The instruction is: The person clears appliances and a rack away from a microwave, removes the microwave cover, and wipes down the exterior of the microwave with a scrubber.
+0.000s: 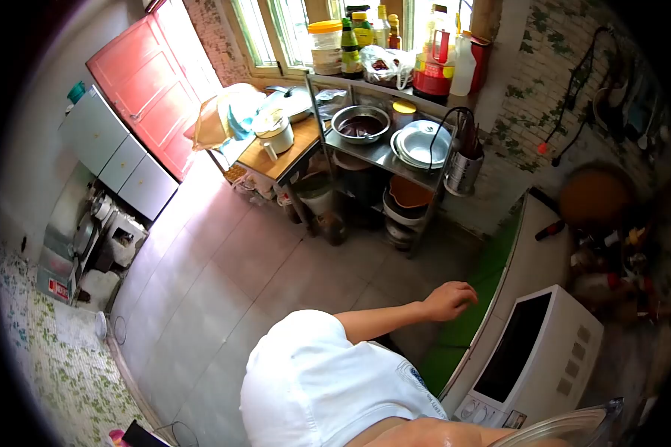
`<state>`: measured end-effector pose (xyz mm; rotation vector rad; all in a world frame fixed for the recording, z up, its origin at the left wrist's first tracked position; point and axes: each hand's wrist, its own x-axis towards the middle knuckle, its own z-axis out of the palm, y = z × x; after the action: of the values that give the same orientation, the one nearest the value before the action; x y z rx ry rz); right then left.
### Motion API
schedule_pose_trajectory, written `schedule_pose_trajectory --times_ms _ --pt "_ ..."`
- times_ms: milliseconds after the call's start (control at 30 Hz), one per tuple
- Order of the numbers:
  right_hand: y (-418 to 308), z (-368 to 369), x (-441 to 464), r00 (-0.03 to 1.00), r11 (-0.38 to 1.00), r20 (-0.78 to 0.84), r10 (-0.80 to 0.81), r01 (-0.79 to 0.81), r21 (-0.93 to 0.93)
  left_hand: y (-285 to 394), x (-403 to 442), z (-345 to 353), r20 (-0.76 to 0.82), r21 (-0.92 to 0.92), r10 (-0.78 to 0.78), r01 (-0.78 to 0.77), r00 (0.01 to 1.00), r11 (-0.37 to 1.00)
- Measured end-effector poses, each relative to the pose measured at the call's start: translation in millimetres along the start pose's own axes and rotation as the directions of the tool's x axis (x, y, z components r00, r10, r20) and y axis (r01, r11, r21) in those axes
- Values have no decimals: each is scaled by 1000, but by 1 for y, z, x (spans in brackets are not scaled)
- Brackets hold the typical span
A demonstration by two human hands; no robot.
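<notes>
My left hand (451,300) hangs in the air over the green front (455,350) of the counter, its fingers loosely bent and apart, with nothing seen in them. A white sleeve (298,365) covers that upper arm. Along the bottom edge my right forearm (447,432) reaches to the right, towards a clear round lid or bowl (566,426) with a ribbed rim. The right hand's fingers are hidden there, so its hold cannot be made out. A white microwave (566,350) with a dark door stands on the counter between my arms.
A metal rack (365,149) holds a steel basin (360,123) and stacked bowls (421,144). Beside it is a wooden table (294,153) with a white pot (276,134). Bottles (350,48) line the windowsill. A red door (145,89) stands behind grey tiled floor (224,298).
</notes>
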<state>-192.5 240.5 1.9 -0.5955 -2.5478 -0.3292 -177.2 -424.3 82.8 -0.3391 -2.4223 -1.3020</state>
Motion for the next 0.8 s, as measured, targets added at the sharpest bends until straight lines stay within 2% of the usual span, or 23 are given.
schedule_pose_trajectory --times_ms 200,267,300,333,367,400,433,467,533,667,733,767,800 --pt "4 4 -21 992 989 -64 -112 104 -108 -6 -7 9 88 6 -33 33 996 999" --pt "9 7 -27 945 941 -175 -277 230 -248 -7 -8 10 111 0 -35 36 993 999" --pt "13 9 -31 870 874 -271 -412 294 -386 -8 -8 11 128 -3 -30 30 991 1000" --pt "19 9 -34 823 793 -198 -533 404 -456 -8 -9 12 145 -8 -25 27 989 1000" --pt "20 9 -36 829 795 -191 -525 397 -459 -9 -9 14 157 -10 -19 21 987 1000" --pt "15 9 -32 971 956 -11 -237 232 -181 -9 -8 16 173 -11 -31 33 984 999" --pt "7 9 -27 969 998 245 24 -39 57 -9 -9 17 188 -10 -44 46 981 999" --pt "-12 -11 -23 968 997 248 31 -46 54 -9 -10 19 195 -11 -40 43 980 999" --pt "-65 -86 -18 924 958 339 175 -239 157 -10 -10 22 205 -16 -45 50 978 999" --pt "-70 -90 -26 956 961 246 160 -208 180 -8 -10 25 229 -19 -11 16 973 1000" --pt "-81 -103 -31 991 957 59 116 -128 261 -8 -11 27 253 -13 -32 36 967 999" --pt "-86 -107 -32 991 955 58 122 -134 264 -7 -10 26 255 -11 -26 30 966 999" --pt "-88 -112 -33 997 976 -22 79 -73 203 -5 -11 25 255 -2 -49 51 966 999"
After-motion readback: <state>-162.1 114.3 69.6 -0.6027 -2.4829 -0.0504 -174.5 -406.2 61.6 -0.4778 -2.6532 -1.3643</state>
